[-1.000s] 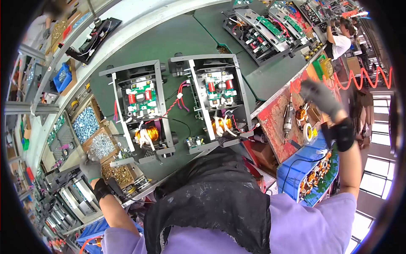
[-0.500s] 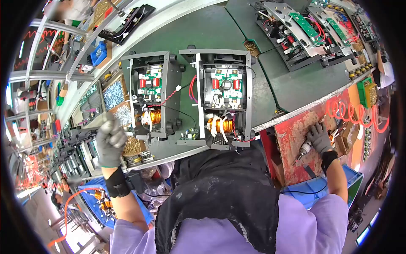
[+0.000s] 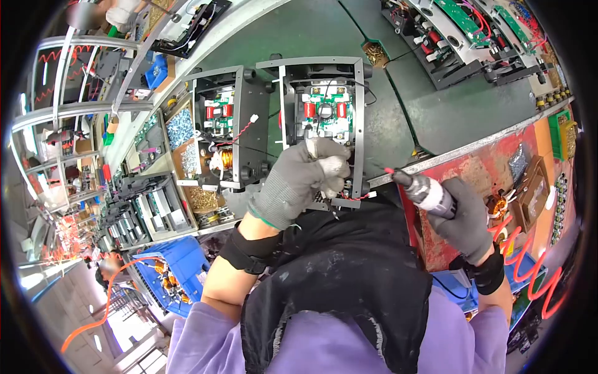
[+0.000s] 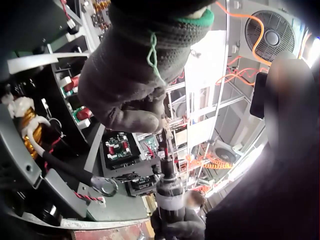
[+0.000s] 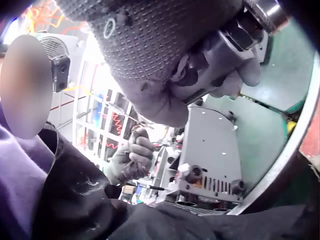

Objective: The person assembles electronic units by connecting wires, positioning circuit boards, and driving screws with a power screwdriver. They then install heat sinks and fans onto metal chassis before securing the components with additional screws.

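Note:
In the head view the gloved left hand (image 3: pixel 296 184) is over the lower part of the right-hand metal chassis (image 3: pixel 359 124), its fingers curled. The left wrist view has the left hand (image 4: pixel 132 80) pinching a small part, too small to identify, by the tip of a powered screwdriver (image 4: pixel 170 195). The gloved right hand (image 3: pixel 464 221) grips that screwdriver (image 3: pixel 430 194), its red-collared bit aimed leftward. Green boards with red components fill both chassis, and a copper coil (image 3: pixel 227 159) sits in the left-hand one (image 3: pixel 249 128). The left hand hides the right-hand chassis's lower part.
More open assemblies (image 3: pixel 445 43) stand at the back right. Bins of screws (image 3: pixel 180 128) line the left side. A red worn board (image 3: pixel 479 165) is at right, with a coiled red hose (image 3: pixel 520 258). A blue crate (image 3: pixel 180 265) stands lower left.
The left hand has moved right from the screw bins to the right-hand chassis. The right hand has reached down to the red board and lifted the screwdriver, bringing it left.

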`<state>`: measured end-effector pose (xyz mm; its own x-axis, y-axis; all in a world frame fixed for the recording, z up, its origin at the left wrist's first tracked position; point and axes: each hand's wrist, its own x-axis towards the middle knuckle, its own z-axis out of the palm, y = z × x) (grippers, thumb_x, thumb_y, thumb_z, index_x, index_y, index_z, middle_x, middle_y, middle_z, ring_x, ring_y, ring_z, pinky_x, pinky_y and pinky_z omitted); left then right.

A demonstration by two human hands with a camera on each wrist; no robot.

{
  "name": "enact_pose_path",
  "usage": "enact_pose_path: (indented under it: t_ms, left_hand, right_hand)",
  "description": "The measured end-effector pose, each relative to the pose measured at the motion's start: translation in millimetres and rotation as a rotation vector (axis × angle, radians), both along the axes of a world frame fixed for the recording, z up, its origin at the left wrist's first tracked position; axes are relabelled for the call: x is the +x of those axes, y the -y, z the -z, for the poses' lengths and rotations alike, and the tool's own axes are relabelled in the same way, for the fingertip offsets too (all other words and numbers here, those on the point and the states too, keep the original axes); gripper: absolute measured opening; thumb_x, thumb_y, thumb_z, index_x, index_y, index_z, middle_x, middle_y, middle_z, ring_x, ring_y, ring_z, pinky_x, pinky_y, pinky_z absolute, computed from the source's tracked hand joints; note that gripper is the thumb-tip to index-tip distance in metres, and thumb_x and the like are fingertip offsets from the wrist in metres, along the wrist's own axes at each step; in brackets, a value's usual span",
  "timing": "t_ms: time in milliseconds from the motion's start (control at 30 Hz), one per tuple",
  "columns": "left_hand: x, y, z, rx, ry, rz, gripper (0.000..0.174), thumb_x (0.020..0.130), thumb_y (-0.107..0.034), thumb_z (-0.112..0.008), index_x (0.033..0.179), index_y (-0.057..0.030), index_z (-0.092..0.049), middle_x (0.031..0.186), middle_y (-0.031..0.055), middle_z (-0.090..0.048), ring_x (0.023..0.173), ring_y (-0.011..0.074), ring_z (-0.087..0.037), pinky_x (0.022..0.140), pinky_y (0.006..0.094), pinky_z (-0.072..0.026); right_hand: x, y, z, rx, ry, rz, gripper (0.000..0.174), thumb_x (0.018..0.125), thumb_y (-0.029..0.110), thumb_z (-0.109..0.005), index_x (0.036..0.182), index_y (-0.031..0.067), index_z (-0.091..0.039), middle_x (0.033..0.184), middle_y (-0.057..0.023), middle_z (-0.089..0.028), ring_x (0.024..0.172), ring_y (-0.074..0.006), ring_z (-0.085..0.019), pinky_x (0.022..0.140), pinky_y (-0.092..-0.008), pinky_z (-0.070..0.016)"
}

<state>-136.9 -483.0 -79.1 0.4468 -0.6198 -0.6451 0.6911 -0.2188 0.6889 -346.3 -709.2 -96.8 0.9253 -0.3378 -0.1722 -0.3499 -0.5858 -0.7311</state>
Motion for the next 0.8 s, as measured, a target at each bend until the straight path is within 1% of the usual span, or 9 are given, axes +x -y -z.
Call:
enact_pose_path:
  t_ms: [100,233,333,400,567,633,667,733,800]
  left_hand:
    - [-4.3,-1.0,7.2,-0.055,0.017,0.007,0.03,0.088,-0.006,-0.063,0.116,0.0047,-0.059,0.087,0.0077,-0.065,0.075,0.013,-0.061,0.071,0.0242,-0.0498]
    - [-5.8,3.0,2.1,0.02,0.156,0.021,0.036,0.086,-0.003,-0.065,0.121,0.0026,-0.058,0.093,0.006,-0.065,0.078,0.0114,-0.061,0.073,0.024,-0.0502]
    - [-7.3,2.3,2.5,0.1,0.423,0.108,0.046,0.082,0.0,-0.068,0.126,-0.0014,-0.056,0.088,-0.0001,-0.06,0.075,0.0074,-0.056,0.072,0.0216,-0.047]
    - [-8.0,3.8,-7.5,0.254,0.642,0.328,0.054,0.078,0.002,-0.071,0.129,-0.0048,-0.055,0.08,-0.0047,-0.051,0.069,0.0048,-0.047,0.069,0.0202,-0.0435]
    - [-4.1,2.2,-4.8,0.316,0.801,0.517,0.053,0.078,0.001,-0.071,0.128,-0.0057,-0.056,0.08,-0.0041,-0.053,0.069,0.0045,-0.048,0.066,0.0221,-0.0452]
    - [-2.0,1.5,-0.3,0.238,0.943,0.555,0.054,0.076,-0.001,-0.072,0.128,-0.0079,-0.057,0.089,0.0042,-0.065,0.078,0.0145,-0.063,0.072,0.0285,-0.0506]
    - [-0.8,3.0,-2.1,0.239,0.942,0.555,0.054,0.076,-0.001,-0.072,0.128,-0.0079,-0.057,0.089,0.0042,-0.065,0.078,0.0145,-0.063,0.072,0.0285,-0.0506]
    - [1.1,8.2,-8.0,0.244,1.002,0.671,0.056,0.074,-0.002,-0.072,0.127,-0.0119,-0.057,0.098,0.0123,-0.068,0.089,0.0281,-0.067,0.079,0.0357,-0.0525]
    - [1.2,10.0,-7.9,0.215,1.067,0.701,0.057,0.073,-0.003,-0.072,0.127,-0.0144,-0.058,0.095,0.0128,-0.067,0.088,0.03,-0.066,0.078,0.0368,-0.0525]
  right_hand:
    - [11.1,-10.5,-10.3,-0.116,0.071,-0.049,0.041,0.056,0.008,-0.075,0.094,0.0075,-0.059,0.077,-0.0101,-0.053,0.068,-0.033,-0.058,0.058,-0.0399,-0.0452]
    - [16.7,-10.7,-14.5,-0.209,0.045,-0.075,0.043,0.055,0.009,-0.076,0.095,0.0093,-0.059,0.081,-0.0099,-0.055,0.07,-0.0318,-0.059,0.059,-0.0404,-0.0462]
    - [20.0,-7.1,-18.2,-0.28,0.018,-0.107,0.043,0.055,0.01,-0.076,0.096,0.0099,-0.059,0.083,-0.0099,-0.055,0.072,-0.032,-0.059,0.06,-0.0414,-0.0468]
    - [22.6,-5.1,-21.6,-0.316,0.009,-0.129,0.044,0.055,0.01,-0.076,0.096,0.0103,-0.059,0.085,-0.0098,-0.055,0.073,-0.0321,-0.06,0.061,-0.0419,-0.047]
    - [29.6,-0.3,-28.1,-0.437,-0.019,-0.231,0.044,0.056,0.014,-0.076,0.096,0.0112,-0.058,0.087,-0.0094,-0.054,0.075,-0.0314,-0.059,0.062,-0.0414,-0.0468]
    - [32.3,0.7,-30.4,-0.458,-0.016,-0.243,0.042,0.056,0.014,-0.075,0.095,0.0113,-0.058,0.087,-0.0093,-0.054,0.075,-0.0312,-0.059,0.063,-0.0415,-0.0462]
    - [33.3,1.6,-31.4,-0.479,-0.014,-0.253,0.041,0.056,0.014,-0.074,0.094,0.0113,-0.058,0.086,-0.0093,-0.053,0.075,-0.0311,-0.058,0.063,-0.0415,-0.0457]
    - [35.7,6.4,-32.9,-0.5,-0.01,-0.296,0.04,0.057,0.014,-0.074,0.093,0.0108,-0.057,0.086,-0.0094,-0.052,0.076,-0.0307,-0.057,0.064,-0.0414,-0.0445]
    - [37.6,11.1,-36.1,-0.521,-0.01,-0.339,0.038,0.057,0.014,-0.074,0.091,0.0103,-0.056,0.086,-0.0094,-0.052,0.077,-0.0302,-0.057,0.065,-0.0414,-0.0434]
